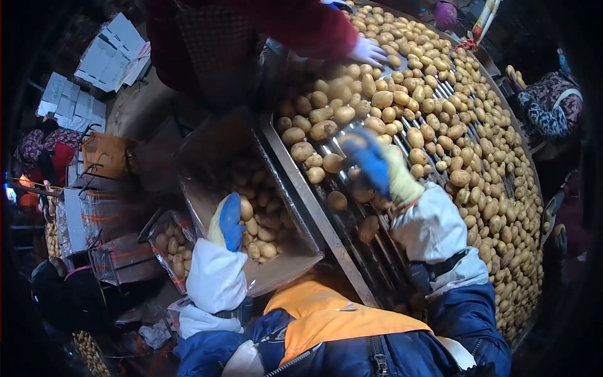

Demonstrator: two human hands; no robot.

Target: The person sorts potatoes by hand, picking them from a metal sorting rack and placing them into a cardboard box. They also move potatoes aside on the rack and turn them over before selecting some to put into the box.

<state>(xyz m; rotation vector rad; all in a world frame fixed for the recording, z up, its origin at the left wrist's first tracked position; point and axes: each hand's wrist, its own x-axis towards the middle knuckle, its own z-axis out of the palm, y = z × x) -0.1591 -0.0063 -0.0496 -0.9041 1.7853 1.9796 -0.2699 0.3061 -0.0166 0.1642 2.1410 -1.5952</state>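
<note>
My left hand (231, 222), in a blue and yellow glove, is over a lined box (290, 252) partly filled with potatoes (259, 234). Its fingers look stretched out, and a potato (246, 209) lies right beside them. Over the metal rollers (370, 254) of a sorting table, my right hand (372, 164) wears the same kind of glove. Motion smears its fingers, so I cannot see whether they hold anything. Several loose potatoes (323, 131) lie on the rollers just past it.
A metal rail (317, 210) divides the box from the rollers. Across the table, potatoes (496, 220) spread thickly. At the top, another person's gloved hand (369, 51) touches potatoes. A plastic-lined crate (152, 237) of potatoes and flattened cartons (113, 53) are at left.
</note>
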